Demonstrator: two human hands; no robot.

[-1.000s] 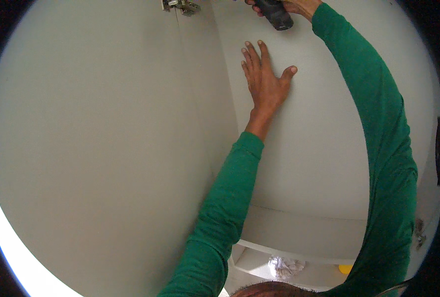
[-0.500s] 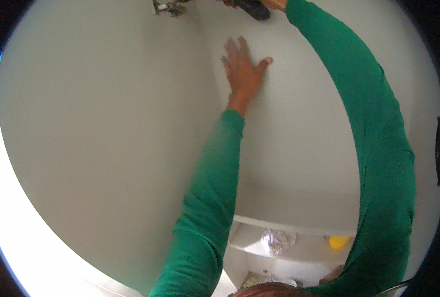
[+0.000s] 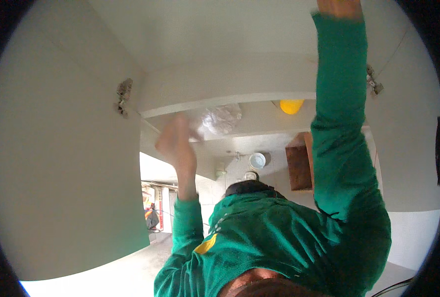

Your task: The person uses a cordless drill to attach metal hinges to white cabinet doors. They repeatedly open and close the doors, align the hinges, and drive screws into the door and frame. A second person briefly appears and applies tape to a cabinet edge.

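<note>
My left hand (image 3: 177, 143) is smeared by motion in front of the shelf edge at the left, so its fingers do not show clearly. Nearest to it lies a crumpled clear plastic bag (image 3: 223, 119) on a white shelf (image 3: 264, 121). My right arm stretches up to the top edge of the picture. Only the wrist and part of my right hand (image 3: 340, 8) show there; the fingers are cut off, and what they hold, if anything, is hidden. Further right on the shelf sits a rounded yellow object (image 3: 291, 106).
Pale cabinet doors (image 3: 56, 163) stand on both sides, with a metal hinge (image 3: 124, 97) at the left and another hinge (image 3: 374, 80) at the right. Below are a white bucket (image 3: 257, 160) and a brown wooden box-like piece (image 3: 299, 166).
My left hand has come off the pale panel, where it lay spread, and moved down and left. The view has shifted. The dark tool-like object near my right hand is out of view.
</note>
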